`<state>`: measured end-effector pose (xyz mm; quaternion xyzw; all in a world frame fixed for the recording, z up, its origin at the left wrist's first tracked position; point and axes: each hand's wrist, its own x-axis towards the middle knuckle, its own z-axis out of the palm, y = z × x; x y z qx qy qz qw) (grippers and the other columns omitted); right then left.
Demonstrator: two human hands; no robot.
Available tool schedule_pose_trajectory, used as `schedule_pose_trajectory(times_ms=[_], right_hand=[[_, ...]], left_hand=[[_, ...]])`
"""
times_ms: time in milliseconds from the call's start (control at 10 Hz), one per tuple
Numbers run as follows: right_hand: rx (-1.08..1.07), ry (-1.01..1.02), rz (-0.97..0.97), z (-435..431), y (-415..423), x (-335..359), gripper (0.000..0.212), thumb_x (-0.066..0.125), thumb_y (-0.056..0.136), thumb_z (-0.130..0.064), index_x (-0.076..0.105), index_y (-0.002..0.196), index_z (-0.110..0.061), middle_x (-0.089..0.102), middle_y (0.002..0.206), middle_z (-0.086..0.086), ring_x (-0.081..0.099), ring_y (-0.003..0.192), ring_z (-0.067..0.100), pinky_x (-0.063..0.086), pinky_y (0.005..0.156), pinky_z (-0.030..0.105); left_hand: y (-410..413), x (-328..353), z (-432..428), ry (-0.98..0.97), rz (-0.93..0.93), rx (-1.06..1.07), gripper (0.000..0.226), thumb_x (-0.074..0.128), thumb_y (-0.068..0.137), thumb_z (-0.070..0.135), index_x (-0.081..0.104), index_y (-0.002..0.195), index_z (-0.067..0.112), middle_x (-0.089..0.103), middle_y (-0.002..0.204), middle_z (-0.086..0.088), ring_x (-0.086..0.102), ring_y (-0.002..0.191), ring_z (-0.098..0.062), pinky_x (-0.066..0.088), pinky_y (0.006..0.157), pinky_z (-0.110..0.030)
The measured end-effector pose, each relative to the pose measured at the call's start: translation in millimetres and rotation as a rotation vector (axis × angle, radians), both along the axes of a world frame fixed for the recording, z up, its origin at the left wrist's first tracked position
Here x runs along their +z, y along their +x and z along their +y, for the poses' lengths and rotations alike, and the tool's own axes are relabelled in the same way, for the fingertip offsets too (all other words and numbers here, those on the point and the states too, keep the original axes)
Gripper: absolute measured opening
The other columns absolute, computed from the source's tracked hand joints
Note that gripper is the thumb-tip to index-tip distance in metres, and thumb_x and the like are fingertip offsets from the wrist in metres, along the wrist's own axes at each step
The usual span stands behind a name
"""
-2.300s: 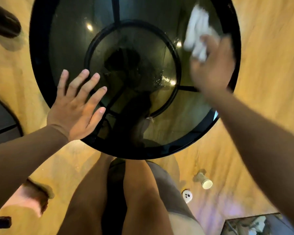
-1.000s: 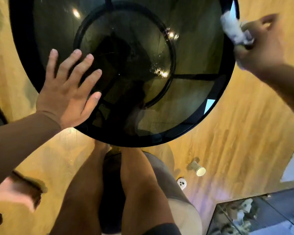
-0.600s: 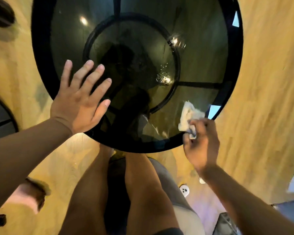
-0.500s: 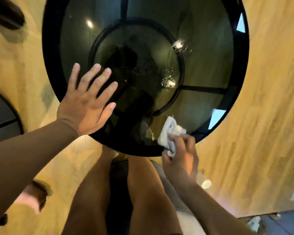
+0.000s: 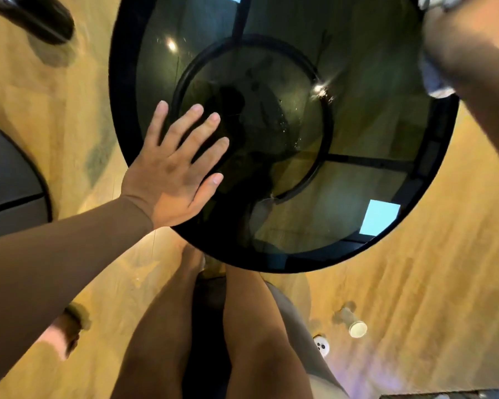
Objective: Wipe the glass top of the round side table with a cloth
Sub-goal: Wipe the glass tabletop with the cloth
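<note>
The round side table has a smoked glass top (image 5: 357, 220) in a black rim (image 5: 118, 116), with a black ring and spokes showing beneath. My left hand (image 5: 173, 171) lies flat on the glass at its near left, fingers straight and spread. My right hand (image 5: 461, 44) is blurred at the table's far right rim. It holds the white cloth (image 5: 434, 82), which pokes out below and above the hand; its fingers are hidden by blur. Small droplets glint near the middle of the glass.
My legs (image 5: 242, 326) stand right against the near rim. On the wooden floor at the right lie a paper cup (image 5: 355, 326) and a small white round thing (image 5: 321, 345). Another dark round table (image 5: 9, 180) sits at the left, and a black object (image 5: 35, 15) at the top left.
My right hand has swept the cloth from the near edge of the glass up to the far right rim. My left hand has stayed flat on the left side.
</note>
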<state>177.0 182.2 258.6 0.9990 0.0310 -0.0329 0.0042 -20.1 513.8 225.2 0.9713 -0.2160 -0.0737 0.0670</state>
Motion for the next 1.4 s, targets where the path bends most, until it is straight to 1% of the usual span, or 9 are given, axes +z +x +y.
schedule_pose_trajectory(times_ms=[200, 500, 600, 700, 800, 900, 1000, 1200, 1400], right_hand=[[-0.032, 0.125, -0.002, 61, -102, 7, 0.027, 0.056, 0.072, -0.033, 0.063, 0.096, -0.024, 0.060, 0.111, 0.010, 0.056, 0.095, 0.030, 0.043, 0.066, 0.029], [0.838, 0.233, 0.515, 83, -203, 26, 0.016, 0.059, 0.084, -0.026, 0.060, 0.100, -0.027, 0.059, 0.106, 0.010, 0.055, 0.085, 0.028, 0.048, 0.058, 0.034], [0.937, 0.057, 0.196, 39, -75, 10, 0.037, 0.055, 0.086, -0.039, 0.052, 0.121, -0.030, 0.055, 0.116, 0.016, 0.059, 0.096, 0.035, 0.052, 0.067, 0.038], [0.434, -0.216, -0.471, 15, 16, -17, 0.059, 0.041, 0.090, -0.050, 0.045, 0.130, -0.007, 0.045, 0.118, 0.028, 0.053, 0.104, 0.045, 0.047, 0.085, 0.041], [-0.171, 0.122, 0.165, 18, 76, -4, 0.057, 0.025, 0.102, -0.038, 0.032, 0.120, 0.016, 0.039, 0.138, 0.028, 0.026, 0.125, 0.065, 0.022, 0.113, 0.039], [-0.015, 0.134, -0.033, 53, 53, 7, 0.055, 0.033, 0.092, -0.041, 0.048, 0.128, -0.001, 0.043, 0.140, 0.020, 0.040, 0.127, 0.042, 0.033, 0.107, 0.040], [0.137, 0.176, 0.053, 96, -59, 22, 0.043, 0.046, 0.077, -0.040, 0.063, 0.112, -0.022, 0.054, 0.113, 0.013, 0.058, 0.090, 0.029, 0.048, 0.069, 0.032], [0.846, 0.173, 0.547, 138, -240, 30, 0.033, 0.066, 0.073, -0.040, 0.065, 0.103, -0.027, 0.056, 0.101, 0.007, 0.058, 0.077, 0.025, 0.039, 0.045, 0.024], [0.771, 0.124, 0.278, 111, -70, 18, 0.035, 0.069, 0.074, -0.028, 0.062, 0.109, -0.025, 0.055, 0.110, 0.013, 0.059, 0.086, 0.035, 0.049, 0.054, 0.034]], left_hand=[[2, 2, 1, 0.029, 0.035, -0.009, 0.055, 0.030, 0.098, 0.045, 0.040, 0.143, 0.015, 0.028, 0.155, -0.015, 0.019, 0.146, -0.037, 0.009, 0.116, -0.063], [2, 2, 0, 0.035, 0.038, -0.025, 0.055, 0.029, 0.097, 0.044, 0.040, 0.142, 0.015, 0.028, 0.156, -0.016, 0.020, 0.145, -0.038, 0.010, 0.115, -0.064], [1, 1, 1, 0.026, 0.025, -0.016, 0.055, 0.031, 0.097, 0.045, 0.041, 0.142, 0.015, 0.029, 0.155, -0.015, 0.020, 0.145, -0.037, 0.011, 0.115, -0.064], [1, 0, 1, 0.011, 0.024, -0.013, 0.055, 0.033, 0.097, 0.045, 0.041, 0.142, 0.015, 0.030, 0.155, -0.015, 0.020, 0.145, -0.037, 0.012, 0.115, -0.064], [2, -1, 1, -0.002, 0.012, -0.014, 0.054, 0.036, 0.097, 0.044, 0.041, 0.141, 0.014, 0.032, 0.154, -0.015, 0.022, 0.144, -0.037, 0.013, 0.115, -0.064], [1, -1, 2, -0.006, 0.013, -0.013, 0.053, 0.035, 0.097, 0.044, 0.042, 0.141, 0.014, 0.033, 0.154, -0.015, 0.023, 0.144, -0.037, 0.013, 0.115, -0.064], [2, 0, 1, -0.027, 0.018, -0.006, 0.051, 0.035, 0.097, 0.043, 0.044, 0.139, 0.014, 0.034, 0.153, -0.015, 0.024, 0.144, -0.037, 0.014, 0.115, -0.065], [1, -2, 3, -0.068, -0.024, -0.011, 0.050, 0.036, 0.098, 0.038, 0.050, 0.138, 0.011, 0.037, 0.152, -0.018, 0.029, 0.143, -0.039, 0.018, 0.113, -0.066], [1, -3, 2, -0.068, -0.031, -0.002, 0.049, 0.036, 0.099, 0.040, 0.050, 0.138, 0.013, 0.039, 0.152, -0.016, 0.030, 0.143, -0.038, 0.018, 0.114, -0.064]])
